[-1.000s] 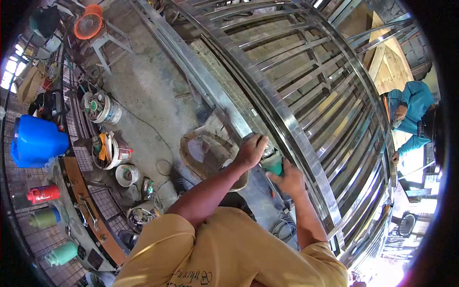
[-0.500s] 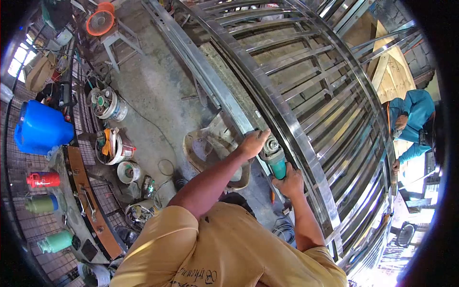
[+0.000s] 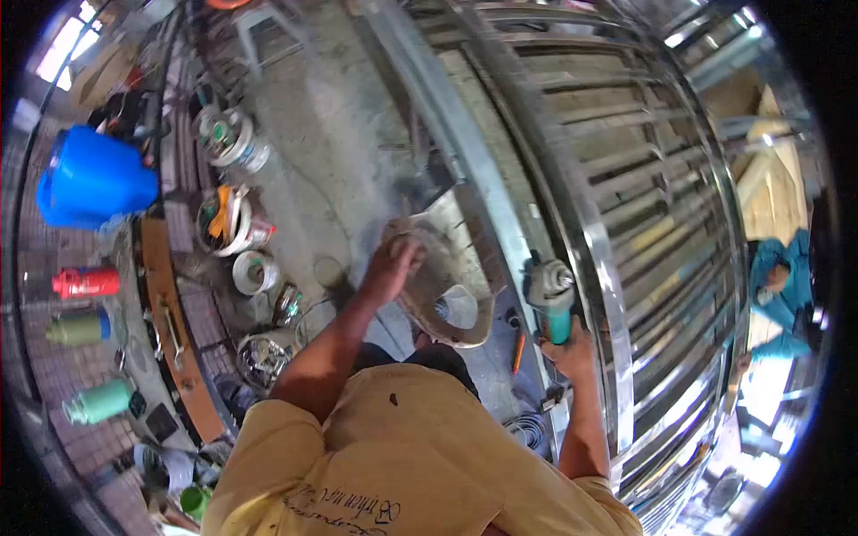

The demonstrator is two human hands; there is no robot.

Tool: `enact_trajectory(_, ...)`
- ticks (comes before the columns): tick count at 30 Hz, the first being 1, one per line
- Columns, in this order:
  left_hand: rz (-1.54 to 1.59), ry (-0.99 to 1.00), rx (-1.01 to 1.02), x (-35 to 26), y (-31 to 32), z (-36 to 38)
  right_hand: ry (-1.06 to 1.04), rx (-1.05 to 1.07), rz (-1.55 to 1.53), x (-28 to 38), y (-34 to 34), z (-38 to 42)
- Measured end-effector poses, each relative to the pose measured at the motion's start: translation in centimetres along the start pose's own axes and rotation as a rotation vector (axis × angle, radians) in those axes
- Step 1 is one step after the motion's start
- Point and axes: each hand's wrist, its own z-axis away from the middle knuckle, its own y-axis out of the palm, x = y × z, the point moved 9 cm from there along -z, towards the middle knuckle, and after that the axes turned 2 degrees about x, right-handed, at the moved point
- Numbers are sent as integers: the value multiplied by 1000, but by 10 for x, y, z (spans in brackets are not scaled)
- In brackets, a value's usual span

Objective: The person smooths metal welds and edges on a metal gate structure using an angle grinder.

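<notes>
Hands work apart: the right hand (image 3: 569, 355) grips a teal-bodied angle grinder (image 3: 550, 295) against the shiny stainless-steel gate frame (image 3: 601, 268), while the left hand (image 3: 394, 265) rests on a worn round wooden stool (image 3: 447, 277), fingers curled; whether it grips is unclear.

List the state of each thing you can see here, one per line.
Grinder: held upright, disc end against the gate rail.
Right hand: gripping the grinder's handle.
Left hand: off the grinder, on the stool.
Stool: tipped beside the gate.
Gate: flat, bars bare metal.
</notes>
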Motion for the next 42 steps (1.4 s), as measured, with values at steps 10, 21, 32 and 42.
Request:
enact_trajectory(10,-991,-488,-403,315,-296,181,43,-12,-280,-32,9,-9)
enact_trajectory(21,-785,-755,-391,498,-475,136,222,153,149,44,127,-61)
enact_trajectory(32,-819,-863,-430,685,-678,10,263,268,261,140,333,-141)
enact_trajectory(42,-1078,-1085,-488,758,-694,-5,301,295,325,132,366,-169)
